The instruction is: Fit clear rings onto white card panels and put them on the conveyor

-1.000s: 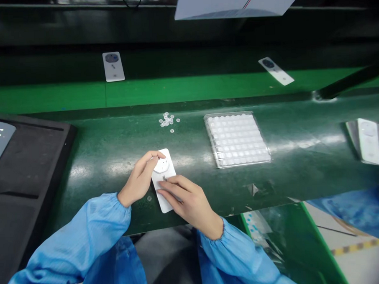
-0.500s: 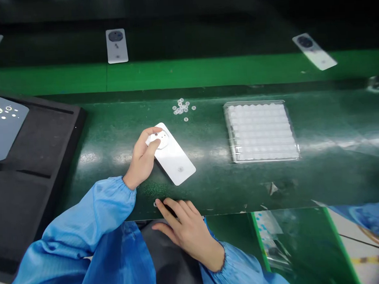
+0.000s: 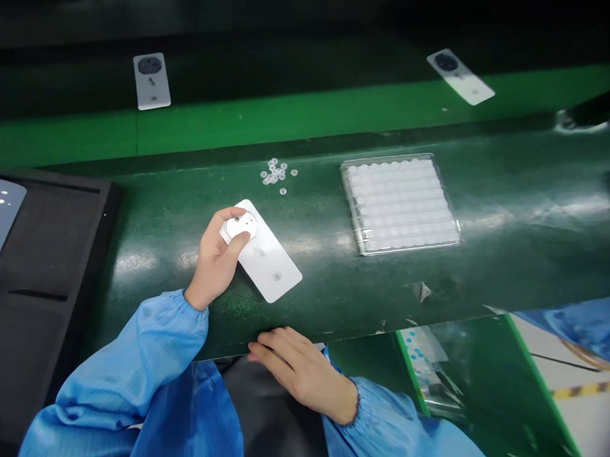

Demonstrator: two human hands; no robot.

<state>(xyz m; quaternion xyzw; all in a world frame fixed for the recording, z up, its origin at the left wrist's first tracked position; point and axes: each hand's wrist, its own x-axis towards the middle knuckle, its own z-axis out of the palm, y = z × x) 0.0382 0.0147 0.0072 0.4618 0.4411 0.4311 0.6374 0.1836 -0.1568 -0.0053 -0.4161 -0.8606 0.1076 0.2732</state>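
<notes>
My left hand (image 3: 219,254) grips a white phone back cover (image 3: 274,267) by its round camera area (image 3: 241,226), with thumb and fingers around the circle. The cover lies slanted on the green table, its lower end towards the right. At the table's front edge is my right hand (image 3: 298,369), with thumb and index finger drawn together. What lies between those fingertips, if anything, is hidden. Beyond the cover is a loose pile of several small whitish rings (image 3: 275,174).
A clear plastic tray (image 3: 353,206) holding rows of white round pieces sits to the right. At the left stands a black foam tray (image 3: 77,238) with a grey-blue panel (image 3: 1,215). Two phone covers (image 3: 153,87) (image 3: 461,78) lie on the belt behind.
My view has turned to the right. The small ring by my right fingertips no longer shows, and those fingers have closed at the edge. The covers on the belt have slid left.
</notes>
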